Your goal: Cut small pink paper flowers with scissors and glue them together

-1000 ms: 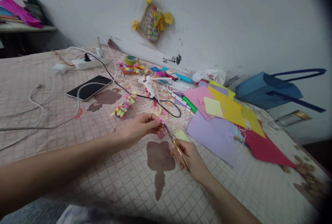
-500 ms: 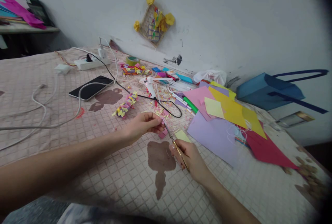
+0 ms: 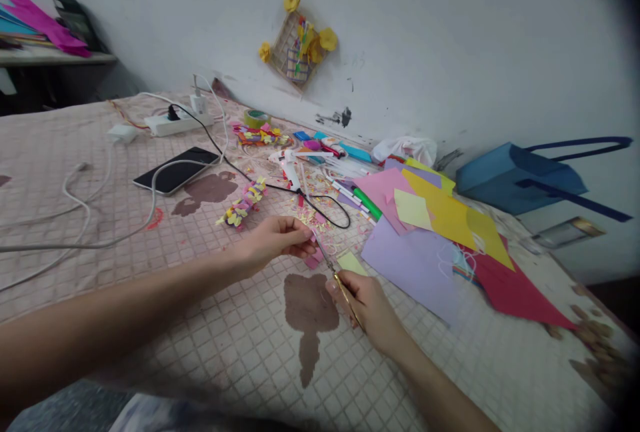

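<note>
Two bare hands are in view. The left hand (image 3: 270, 242) is pinched shut right beside the blades of a single pair of gold-toned scissors (image 3: 334, 271), and its fingers hide whatever they hold (a pink paper scrap (image 3: 314, 259) shows just below them). The right hand (image 3: 363, 305) clenches the scissors, its fingers covering the handles.

At eleven o'clock from the hands lie two paper-flower garlands (image 3: 243, 202), the farther one (image 3: 260, 135) partly blurred. One smartphone (image 3: 176, 171) sits at ten o'clock, and one white power strip (image 3: 177, 124) lies beyond it. At least five coloured paper sheets (image 3: 407, 262) overlap at three o'clock, their edges blurred. The checked pinkish bedcloth (image 3: 250, 352) bears two large brown stains (image 3: 310, 312), and a scuffed white wall (image 3: 450, 52) rises behind.
</note>
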`<state>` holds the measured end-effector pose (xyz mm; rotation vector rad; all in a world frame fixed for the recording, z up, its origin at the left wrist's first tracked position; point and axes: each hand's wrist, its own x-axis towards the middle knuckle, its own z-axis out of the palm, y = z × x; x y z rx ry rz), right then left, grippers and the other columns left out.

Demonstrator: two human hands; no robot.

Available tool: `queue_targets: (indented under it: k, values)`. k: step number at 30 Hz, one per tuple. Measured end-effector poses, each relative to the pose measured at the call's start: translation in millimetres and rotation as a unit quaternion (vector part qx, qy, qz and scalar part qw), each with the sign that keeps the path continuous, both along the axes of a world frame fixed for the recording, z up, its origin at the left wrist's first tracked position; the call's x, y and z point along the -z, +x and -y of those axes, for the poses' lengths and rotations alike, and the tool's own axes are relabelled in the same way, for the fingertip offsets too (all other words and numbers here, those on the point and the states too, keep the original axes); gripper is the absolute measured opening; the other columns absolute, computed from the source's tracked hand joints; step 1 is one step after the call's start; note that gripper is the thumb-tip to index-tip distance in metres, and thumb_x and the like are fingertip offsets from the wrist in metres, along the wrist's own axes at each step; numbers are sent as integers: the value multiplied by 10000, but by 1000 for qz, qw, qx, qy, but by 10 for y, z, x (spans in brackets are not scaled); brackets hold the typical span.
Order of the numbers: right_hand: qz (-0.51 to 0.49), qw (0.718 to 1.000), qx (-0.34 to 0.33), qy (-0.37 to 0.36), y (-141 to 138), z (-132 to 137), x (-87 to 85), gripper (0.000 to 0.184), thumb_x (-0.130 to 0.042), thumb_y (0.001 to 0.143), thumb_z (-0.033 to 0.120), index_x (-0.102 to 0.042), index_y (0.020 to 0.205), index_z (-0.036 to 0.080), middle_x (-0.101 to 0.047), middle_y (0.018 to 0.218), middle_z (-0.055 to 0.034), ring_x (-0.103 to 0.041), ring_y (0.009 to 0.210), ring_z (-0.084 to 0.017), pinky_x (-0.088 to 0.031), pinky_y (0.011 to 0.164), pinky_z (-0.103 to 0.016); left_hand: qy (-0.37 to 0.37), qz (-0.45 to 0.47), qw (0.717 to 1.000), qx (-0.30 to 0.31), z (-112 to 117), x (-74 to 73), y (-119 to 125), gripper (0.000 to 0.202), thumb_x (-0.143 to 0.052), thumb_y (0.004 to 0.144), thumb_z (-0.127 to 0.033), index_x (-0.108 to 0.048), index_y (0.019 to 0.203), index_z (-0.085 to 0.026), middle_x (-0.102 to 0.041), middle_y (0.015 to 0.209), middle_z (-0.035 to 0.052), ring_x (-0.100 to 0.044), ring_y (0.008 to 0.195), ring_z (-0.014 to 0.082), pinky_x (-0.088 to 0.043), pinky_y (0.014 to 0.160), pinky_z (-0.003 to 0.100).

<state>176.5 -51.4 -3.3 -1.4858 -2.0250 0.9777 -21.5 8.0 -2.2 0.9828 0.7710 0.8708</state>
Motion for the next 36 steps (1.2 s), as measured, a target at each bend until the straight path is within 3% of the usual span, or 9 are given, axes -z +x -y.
queue_targets:
  k: [7,17,36]
  values:
    - [-52,997,0,-61,9,-9,28,364,-443,841,444,-449,595,175,-375,449,64,-355,400,-77,-244,411,-199,-1,11,1000,2,1,-6,4,164,-632,745,-250,-551,714,-110,-669,704,58,-630,648,121,-459,663,254]
    - [-172,970,11,-174,-24,4,21,391,-428,817,497,-478,616,165,-362,381,83,-304,307,-58,-256,338,-174,11,49,999,13,34,9,16,121,-587,787,-220,-536,745,-119,-656,717,51,-625,658,125,-466,669,267]
    - [-142,980,15,-135,-34,30,51,422,-416,818,545,-470,640,166,-368,434,73,-339,365,-66,-264,375,-187,7,95,995,6,107,19,42,122,-594,784,-228,-535,754,-125,-639,772,49,-614,719,127,-471,704,272]
